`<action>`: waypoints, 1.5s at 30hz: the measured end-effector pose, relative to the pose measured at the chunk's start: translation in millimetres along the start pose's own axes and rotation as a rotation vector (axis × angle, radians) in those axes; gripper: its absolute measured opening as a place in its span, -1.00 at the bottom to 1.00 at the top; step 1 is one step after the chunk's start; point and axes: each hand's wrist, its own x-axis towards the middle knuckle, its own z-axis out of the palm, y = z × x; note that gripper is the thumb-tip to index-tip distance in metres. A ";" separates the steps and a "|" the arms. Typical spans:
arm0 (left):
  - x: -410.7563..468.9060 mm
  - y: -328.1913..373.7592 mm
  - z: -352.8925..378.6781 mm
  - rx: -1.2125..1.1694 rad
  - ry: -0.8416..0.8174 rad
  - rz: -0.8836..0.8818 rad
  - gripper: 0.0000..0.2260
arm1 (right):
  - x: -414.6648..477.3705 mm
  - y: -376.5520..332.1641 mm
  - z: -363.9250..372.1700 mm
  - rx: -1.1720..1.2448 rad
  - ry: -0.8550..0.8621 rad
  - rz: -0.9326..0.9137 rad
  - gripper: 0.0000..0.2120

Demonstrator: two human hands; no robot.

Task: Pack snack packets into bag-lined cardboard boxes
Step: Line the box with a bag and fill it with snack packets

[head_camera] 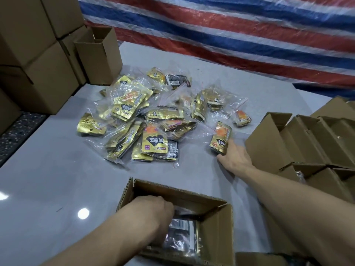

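Head view: where is the left hand (151,214)?

Down inside the near open box (217,233), the one closest to the person. Knuckles up, fingers curled onto the dark packets (182,233) that lie under clear plastic in that box. Whether it grips them or only presses on them I cannot tell, because the fingertips are hidden.

And the right hand (235,158)?

Stretched out over the grey table (57,169), thumb and fingers closed round a gold packet bundle (221,140) in a clear bag. That bundle is at the right edge of the pile (138,116).

What is in the pile?

Clear bags of gold and black snack packets, heaped loosely mid-table beyond the near open box.

Anything else around?

A row of open boxes (288,143) sits just right of the right hand. Stacked closed cartons (38,64) stand at far left, with one open carton (98,54) beside them. A red, white and blue striped tarp (230,35) hangs behind.
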 end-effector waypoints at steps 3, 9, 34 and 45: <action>-5.6 -0.6 0.6 -0.038 0.051 0.011 -0.81 | -4.1 -2.1 -6.0 -0.032 -0.019 -0.061 -0.59; -21.3 -3.4 -3.7 -0.035 0.158 0.045 -0.78 | -11.8 -4.2 -31.0 -0.113 0.033 -0.102 -0.87; -52.4 -4.5 -11.8 -0.127 0.188 0.045 -0.67 | -33.0 -16.7 -70.1 0.350 -0.634 -0.169 -0.66; -70.4 -1.5 -46.9 -0.340 0.484 0.100 -0.78 | -35.6 -26.5 -146.5 0.578 -0.284 -0.263 -0.82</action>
